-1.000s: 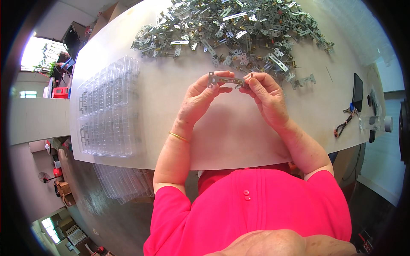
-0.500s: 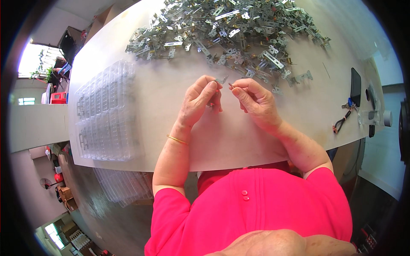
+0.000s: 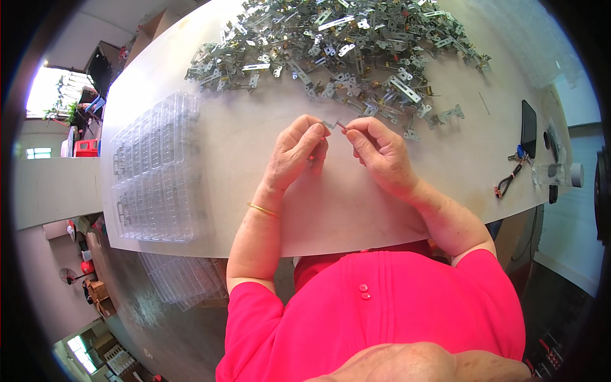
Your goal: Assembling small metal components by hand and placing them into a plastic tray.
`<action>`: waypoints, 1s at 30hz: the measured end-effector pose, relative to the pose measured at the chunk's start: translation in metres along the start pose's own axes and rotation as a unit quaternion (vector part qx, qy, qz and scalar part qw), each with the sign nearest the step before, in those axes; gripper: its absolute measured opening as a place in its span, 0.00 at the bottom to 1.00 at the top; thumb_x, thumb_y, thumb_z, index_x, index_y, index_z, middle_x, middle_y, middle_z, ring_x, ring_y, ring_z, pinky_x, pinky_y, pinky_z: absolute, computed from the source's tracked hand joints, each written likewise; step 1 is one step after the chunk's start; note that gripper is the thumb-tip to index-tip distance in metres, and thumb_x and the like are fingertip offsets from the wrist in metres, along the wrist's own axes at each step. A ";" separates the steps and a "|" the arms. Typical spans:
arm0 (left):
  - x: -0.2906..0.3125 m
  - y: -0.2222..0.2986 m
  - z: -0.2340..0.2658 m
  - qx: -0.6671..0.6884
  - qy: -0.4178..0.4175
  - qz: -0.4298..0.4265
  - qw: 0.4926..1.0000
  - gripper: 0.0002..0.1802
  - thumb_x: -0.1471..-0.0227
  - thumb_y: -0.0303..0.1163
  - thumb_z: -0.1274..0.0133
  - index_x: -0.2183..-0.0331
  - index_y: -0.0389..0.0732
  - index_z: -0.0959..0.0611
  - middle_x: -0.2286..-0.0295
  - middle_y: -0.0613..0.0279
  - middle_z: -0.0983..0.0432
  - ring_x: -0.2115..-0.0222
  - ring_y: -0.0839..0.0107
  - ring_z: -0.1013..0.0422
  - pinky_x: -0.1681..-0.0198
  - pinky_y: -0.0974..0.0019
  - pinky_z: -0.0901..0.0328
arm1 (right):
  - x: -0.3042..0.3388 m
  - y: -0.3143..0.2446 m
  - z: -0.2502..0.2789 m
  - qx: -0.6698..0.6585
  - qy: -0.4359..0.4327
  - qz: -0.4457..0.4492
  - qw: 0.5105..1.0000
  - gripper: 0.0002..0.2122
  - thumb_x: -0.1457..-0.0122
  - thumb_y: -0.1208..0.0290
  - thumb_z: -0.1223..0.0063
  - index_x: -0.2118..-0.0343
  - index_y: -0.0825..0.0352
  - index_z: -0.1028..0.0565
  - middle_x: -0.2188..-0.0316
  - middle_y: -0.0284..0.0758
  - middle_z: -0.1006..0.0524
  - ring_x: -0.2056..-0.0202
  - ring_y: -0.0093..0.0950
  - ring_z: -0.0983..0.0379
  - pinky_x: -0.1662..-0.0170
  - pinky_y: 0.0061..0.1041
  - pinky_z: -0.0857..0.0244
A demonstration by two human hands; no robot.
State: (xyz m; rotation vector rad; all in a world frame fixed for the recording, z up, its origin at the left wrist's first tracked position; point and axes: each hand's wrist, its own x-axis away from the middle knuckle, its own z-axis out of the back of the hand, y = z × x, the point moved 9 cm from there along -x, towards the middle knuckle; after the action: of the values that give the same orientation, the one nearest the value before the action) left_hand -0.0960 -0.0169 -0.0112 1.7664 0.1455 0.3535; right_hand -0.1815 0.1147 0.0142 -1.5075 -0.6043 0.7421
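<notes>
Over the middle of the white table, my left hand pinches a small metal bracket between thumb and forefinger. Facing it, my right hand holds a thin, dark pin-like piece whose tip reaches the bracket. Whether the two parts touch or are joined is too small to tell. Just beyond both hands lies a large heap of metal brackets, mostly silver with some brass-coloured bits.
Clear plastic compartment trays are stacked on the table at the left; more trays sit below its edge. On the right lie a black phone, keys on a strap and a thin wire.
The bracket in my left hand has turned and sits lower between the fingers. The pin-like piece in my right hand now reaches further left, up to the bracket.
</notes>
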 end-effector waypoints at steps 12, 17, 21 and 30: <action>0.004 0.012 0.000 -0.091 0.035 -0.035 0.995 0.11 0.34 0.36 0.53 0.64 0.38 0.24 0.81 0.70 0.31 0.83 0.84 0.39 0.81 0.77 0.43 | 0.002 -0.003 -0.003 0.004 -0.010 -0.006 1.000 0.10 0.34 0.74 0.49 0.52 0.65 0.29 0.76 0.26 0.28 0.74 0.14 0.32 0.70 0.16 0.34; 0.005 0.021 -0.009 -0.220 0.025 -0.105 0.969 0.08 0.36 0.31 0.51 0.64 0.37 0.23 0.81 0.71 0.30 0.80 0.84 0.37 0.78 0.77 0.41 | 0.002 0.000 -0.006 -0.007 -0.027 -0.005 1.000 0.09 0.34 0.76 0.50 0.52 0.65 0.29 0.75 0.27 0.27 0.74 0.14 0.31 0.69 0.17 0.33; 0.005 0.022 -0.010 -0.247 0.026 -0.127 0.960 0.07 0.37 0.31 0.49 0.65 0.37 0.22 0.81 0.70 0.31 0.79 0.83 0.35 0.76 0.75 0.39 | -0.001 -0.001 -0.005 0.036 -0.018 0.058 0.998 0.07 0.37 0.78 0.47 0.57 0.65 0.25 0.72 0.28 0.27 0.72 0.15 0.31 0.69 0.17 0.34; 0.006 0.015 -0.019 -0.224 -0.012 -0.101 0.969 0.08 0.37 0.32 0.49 0.65 0.37 0.23 0.80 0.70 0.31 0.79 0.82 0.35 0.77 0.76 0.39 | -0.002 -0.026 0.015 0.076 0.084 0.193 0.975 0.05 0.40 0.77 0.42 0.62 0.65 0.24 0.68 0.28 0.28 0.70 0.15 0.35 0.70 0.16 0.39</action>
State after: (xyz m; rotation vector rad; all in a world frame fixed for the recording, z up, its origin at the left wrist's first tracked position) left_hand -0.0981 -0.0009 0.0081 1.2945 0.2097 0.1975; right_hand -0.1930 0.1251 0.0402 -1.5426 -0.1200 0.9219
